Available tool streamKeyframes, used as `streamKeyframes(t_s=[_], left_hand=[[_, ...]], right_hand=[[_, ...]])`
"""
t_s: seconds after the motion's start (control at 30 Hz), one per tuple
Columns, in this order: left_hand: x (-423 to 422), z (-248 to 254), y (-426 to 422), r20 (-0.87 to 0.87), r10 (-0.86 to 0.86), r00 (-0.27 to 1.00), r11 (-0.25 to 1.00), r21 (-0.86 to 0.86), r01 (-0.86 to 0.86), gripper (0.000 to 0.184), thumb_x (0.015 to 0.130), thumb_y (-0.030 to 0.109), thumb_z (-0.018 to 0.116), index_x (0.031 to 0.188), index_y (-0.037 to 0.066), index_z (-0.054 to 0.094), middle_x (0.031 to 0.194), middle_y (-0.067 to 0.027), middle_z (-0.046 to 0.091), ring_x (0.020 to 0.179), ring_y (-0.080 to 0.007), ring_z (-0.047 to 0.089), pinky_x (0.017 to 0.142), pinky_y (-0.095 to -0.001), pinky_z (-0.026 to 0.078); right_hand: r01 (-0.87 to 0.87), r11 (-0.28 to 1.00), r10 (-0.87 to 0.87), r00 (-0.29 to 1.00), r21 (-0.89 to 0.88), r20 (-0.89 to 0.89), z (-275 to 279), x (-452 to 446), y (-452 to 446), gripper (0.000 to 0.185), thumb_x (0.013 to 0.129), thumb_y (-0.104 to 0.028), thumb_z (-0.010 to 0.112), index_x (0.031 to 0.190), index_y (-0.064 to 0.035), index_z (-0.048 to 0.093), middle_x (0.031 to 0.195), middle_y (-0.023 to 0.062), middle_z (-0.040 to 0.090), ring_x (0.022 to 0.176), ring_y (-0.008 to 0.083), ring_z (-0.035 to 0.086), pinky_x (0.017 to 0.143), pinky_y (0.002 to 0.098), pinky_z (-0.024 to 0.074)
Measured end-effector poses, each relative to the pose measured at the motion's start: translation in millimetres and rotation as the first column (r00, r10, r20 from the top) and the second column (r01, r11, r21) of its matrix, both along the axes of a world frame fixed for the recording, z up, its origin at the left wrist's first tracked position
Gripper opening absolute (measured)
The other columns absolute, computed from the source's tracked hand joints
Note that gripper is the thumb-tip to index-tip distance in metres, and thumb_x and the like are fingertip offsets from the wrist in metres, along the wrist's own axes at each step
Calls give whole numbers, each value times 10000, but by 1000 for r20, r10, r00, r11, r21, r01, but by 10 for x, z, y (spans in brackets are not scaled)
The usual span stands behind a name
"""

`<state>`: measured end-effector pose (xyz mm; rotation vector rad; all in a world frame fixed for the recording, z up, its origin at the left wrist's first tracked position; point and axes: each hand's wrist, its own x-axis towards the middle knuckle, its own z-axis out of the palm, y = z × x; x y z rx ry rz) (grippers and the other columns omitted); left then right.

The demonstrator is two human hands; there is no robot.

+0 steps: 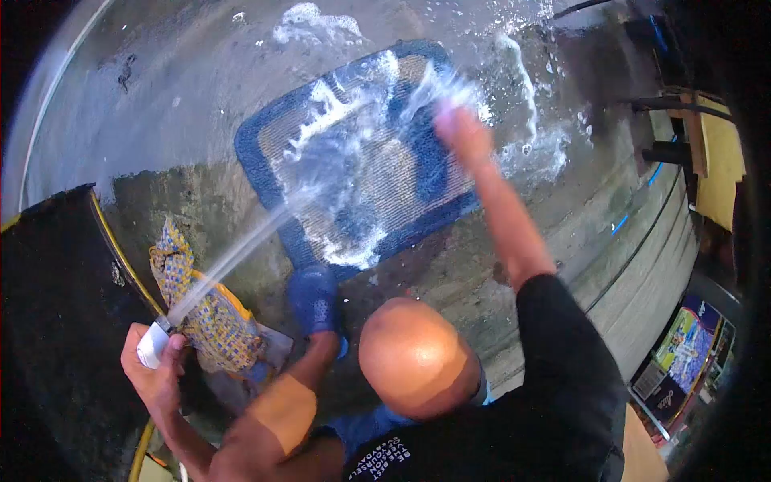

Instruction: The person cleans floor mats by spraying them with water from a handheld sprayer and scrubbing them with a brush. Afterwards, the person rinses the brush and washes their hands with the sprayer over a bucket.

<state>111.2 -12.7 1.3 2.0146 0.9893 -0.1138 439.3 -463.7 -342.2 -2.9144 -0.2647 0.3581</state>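
My left hand [157, 365] is closed around a white spray nozzle [151, 345] at the lower left. From it a jet of water [241, 249] shoots up and right onto a wet mat [384, 173] with a blue border and a beige ribbed middle. White foam [329, 112] lies in patches on the mat. Over the mat's upper right part is my right hand [464, 132], smeared by motion. A whitish-blue blur sits just beyond it, and I cannot make out its fingers or whether it holds anything.
The mat lies on wet concrete [193, 104] with suds around it. A blue shoe [313, 299] stands at its lower edge. Beside my left hand are a checkered woven bag [213, 321] and a dark yellow-rimmed container [72, 273]. A printed box [683, 353] sits at the right.
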Motion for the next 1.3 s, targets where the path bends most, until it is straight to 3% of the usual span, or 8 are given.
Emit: streamKeyframes(t_s=[0.13, 0.2, 0.27, 0.53, 0.67, 0.93, 1.07, 1.3], left_hand=[[17, -36, 52, -24, -31, 999, 999, 10, 31, 318, 831, 152, 820, 818, 96, 507, 644, 43, 515, 504, -17, 459, 431, -193, 354], [28, -38, 32, -39, -39, 998, 999, 2, 39, 325, 825, 160, 824, 815, 97, 505, 643, 46, 511, 502, -16, 455, 430, -193, 349], [67, -42, 23, -28, -21, 999, 1000, 1, 21, 338, 819, 177, 830, 808, 97, 502, 642, 48, 506, 498, -16, 446, 428, -193, 337], [-76, 127, 110, 59, 7, 998, 999, 53, -10, 354, 819, 193, 834, 802, 85, 498, 636, 49, 485, 503, -21, 434, 424, -196, 317], [-68, 57, 99, 78, -20, 997, 1000, 26, 18, 380, 817, 225, 848, 804, 84, 496, 626, 48, 483, 490, -24, 429, 426, -193, 334], [-53, 138, 133, 44, 1, 999, 1000, 10, -2, 364, 815, 203, 845, 808, 84, 500, 636, 48, 504, 495, -21, 449, 426, -193, 345], [37, 90, 35, -16, -18, 1000, 1000, 8, 18, 360, 811, 195, 845, 808, 86, 502, 640, 43, 512, 504, -20, 457, 429, -190, 350], [-76, 127, 106, 132, 58, 990, 985, 156, -78, 359, 837, 229, 837, 871, 83, 511, 690, 29, 535, 516, -21, 455, 454, -180, 353]], right_hand=[[156, 972, -198, 948, 176, 251, 169, 459, 1, 425, 978, -479, 562, 1038, -60, 595, 837, 185, 669, 724, 382, 679, 634, 515, 528], [-415, 908, 411, 855, -58, 317, 162, -264, 758, 256, 966, -313, 548, 1000, -73, 631, 824, 184, 676, 729, 332, 694, 606, 431, 565], [-597, 620, 660, 748, 509, 73, 55, -898, 1322, 199, 925, -268, 580, 964, -85, 647, 787, 149, 689, 657, 304, 705, 584, 463, 583], [162, 937, -206, 972, 310, 116, 106, 1144, 590, 361, 986, -414, 542, 1080, -77, 631, 879, 200, 697, 812, 387, 704, 692, 496, 564], [-506, 856, 517, 843, -110, 146, 292, -133, 1565, 163, 924, -226, 577, 1030, -131, 656, 819, 108, 683, 639, 282, 700, 556, 453, 559], [221, 975, -217, 934, 20, 282, 232, 1617, 477, 356, 974, -395, 545, 1025, -64, 669, 1000, 194, 727, 902, 398, 719, 759, 523, 562], [-504, 864, 410, 711, 7, 571, -168, 611, 1769, 172, 947, -227, 548, 1031, -93, 617, 931, 147, 688, 806, 363, 701, 701, 474, 564], [-478, 860, 441, 872, 178, 213, -220, -44, 2151, 348, 915, -446, 645, 1036, -120, 621, 912, 165, 700, 852, 367, 707, 708, 505, 560]])
